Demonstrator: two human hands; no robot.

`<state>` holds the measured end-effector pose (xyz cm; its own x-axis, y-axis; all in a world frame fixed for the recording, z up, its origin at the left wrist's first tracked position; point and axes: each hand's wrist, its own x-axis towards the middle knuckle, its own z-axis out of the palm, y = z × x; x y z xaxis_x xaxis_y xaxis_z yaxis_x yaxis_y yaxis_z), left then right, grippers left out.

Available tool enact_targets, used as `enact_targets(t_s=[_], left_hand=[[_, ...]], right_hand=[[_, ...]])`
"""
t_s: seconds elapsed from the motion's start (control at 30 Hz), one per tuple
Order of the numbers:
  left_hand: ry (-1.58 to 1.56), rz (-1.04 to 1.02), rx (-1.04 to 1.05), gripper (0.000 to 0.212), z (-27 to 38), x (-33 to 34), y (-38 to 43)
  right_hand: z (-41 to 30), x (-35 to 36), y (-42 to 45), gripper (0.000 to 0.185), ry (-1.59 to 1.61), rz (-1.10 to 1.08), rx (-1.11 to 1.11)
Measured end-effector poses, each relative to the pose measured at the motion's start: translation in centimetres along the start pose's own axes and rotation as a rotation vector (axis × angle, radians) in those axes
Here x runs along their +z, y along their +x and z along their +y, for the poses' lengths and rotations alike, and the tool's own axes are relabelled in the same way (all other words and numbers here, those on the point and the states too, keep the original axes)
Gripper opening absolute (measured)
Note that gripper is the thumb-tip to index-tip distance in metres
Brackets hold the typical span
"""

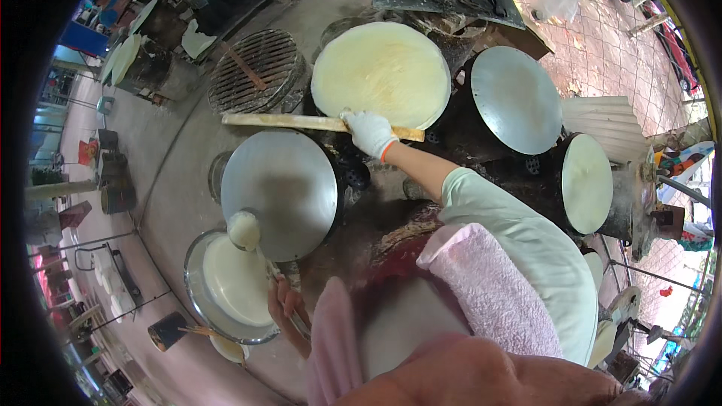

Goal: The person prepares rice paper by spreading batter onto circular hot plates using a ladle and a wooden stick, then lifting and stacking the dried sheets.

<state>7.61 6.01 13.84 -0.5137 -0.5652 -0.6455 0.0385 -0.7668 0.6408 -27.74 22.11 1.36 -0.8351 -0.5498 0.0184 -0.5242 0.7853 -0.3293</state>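
My right hand (369,134), in a white glove with an orange cuff, grips a long flat wooden scraper (293,121). The scraper lies along the lower edge of a round griddle covered by a thin pale flatbread (383,73). My left hand (287,301) is bare and closed around the handle of a ladle (244,231) filled with pale batter. That ladle is over the lower left rim of a bare round metal griddle (282,192). Below it, a metal basin (194,287) holds a tub of pale batter (237,282).
Another bare griddle (516,100) stands at the upper right, and one with a pale flatbread (586,183) sits farther right. A round slatted rack (254,73) with a wooden stick is at the upper left. Behind stands a dark table (445,3); a wire fence runs along the right.
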Motion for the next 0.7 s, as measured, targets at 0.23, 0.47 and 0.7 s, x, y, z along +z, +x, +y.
enact_targets(t_s=[0.23,0.47,0.7], left_hand=[[0.031,0.025,0.052,0.023,-0.5,4.2,0.3],[-0.265,0.055,0.115,0.027,-2.9,12.7,-1.3],[-0.418,-0.591,-0.002,0.029,-4.1,10.5,-0.1]], right_hand=[[4.5,-5.0,-1.7,0.042,0.386,0.017,0.04],[21.8,-7.1,-2.9,0.056,0.923,0.284,0.59],[23.7,-2.6,0.5,0.082,0.623,0.374,0.616]])
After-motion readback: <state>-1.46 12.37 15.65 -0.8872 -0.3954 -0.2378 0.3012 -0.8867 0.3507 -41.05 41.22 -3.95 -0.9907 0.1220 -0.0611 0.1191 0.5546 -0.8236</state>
